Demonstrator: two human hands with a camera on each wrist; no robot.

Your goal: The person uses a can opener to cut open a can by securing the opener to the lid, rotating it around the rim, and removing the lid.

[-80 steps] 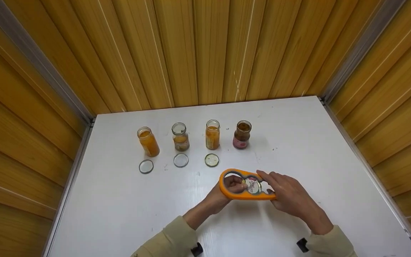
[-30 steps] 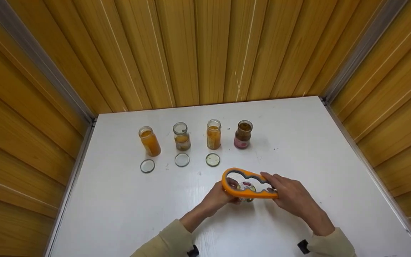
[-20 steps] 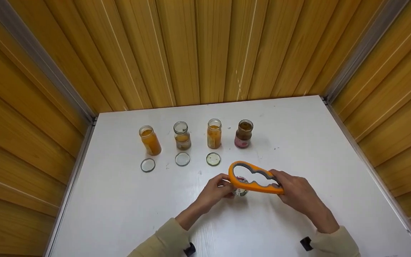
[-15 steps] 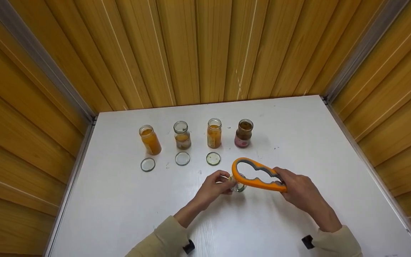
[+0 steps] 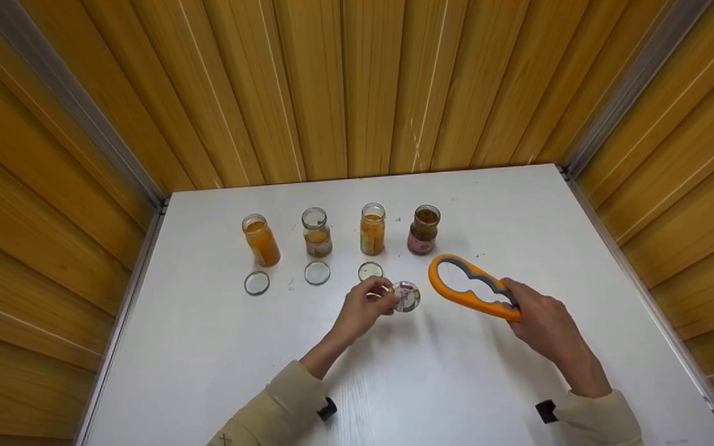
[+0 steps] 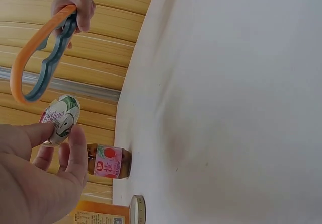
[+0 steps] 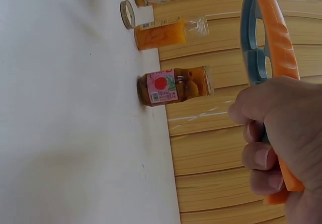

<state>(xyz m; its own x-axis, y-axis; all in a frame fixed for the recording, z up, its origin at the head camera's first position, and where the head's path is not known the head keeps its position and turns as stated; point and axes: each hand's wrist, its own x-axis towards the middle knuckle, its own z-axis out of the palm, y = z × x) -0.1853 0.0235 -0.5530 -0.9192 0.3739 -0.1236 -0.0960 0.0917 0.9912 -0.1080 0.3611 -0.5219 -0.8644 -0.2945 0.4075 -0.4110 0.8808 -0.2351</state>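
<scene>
My left hand point(image 5: 360, 313) pinches a patterned jar lid point(image 5: 406, 297) between thumb and fingers, its printed top facing up, above the table. My right hand point(image 5: 546, 319) grips the handle end of an orange jar opener point(image 5: 471, 288) with a grey notched inner edge, held in the air right of the lid. In the right wrist view the fingers curl round the opener's handle point(image 7: 284, 171). Beyond both hands an open brown jar point(image 5: 423, 230) with a pink label stands upright. The lid and the opener are apart.
Three more open jars stand in the row: an orange one point(image 5: 261, 240), a paler one point(image 5: 317, 233) and another orange one point(image 5: 372, 229). Before them lie three loose lids, a left lid point(image 5: 256, 283), a middle lid point(image 5: 317, 273) and a right lid point(image 5: 370, 271). Wood-patterned walls point(image 5: 363, 93) surround the white table point(image 5: 208, 371).
The opener, earlier over the lid, has moved right and away with my right hand. My left hand has carried the lid forward and a little left, towards the row. The jars stand still.
</scene>
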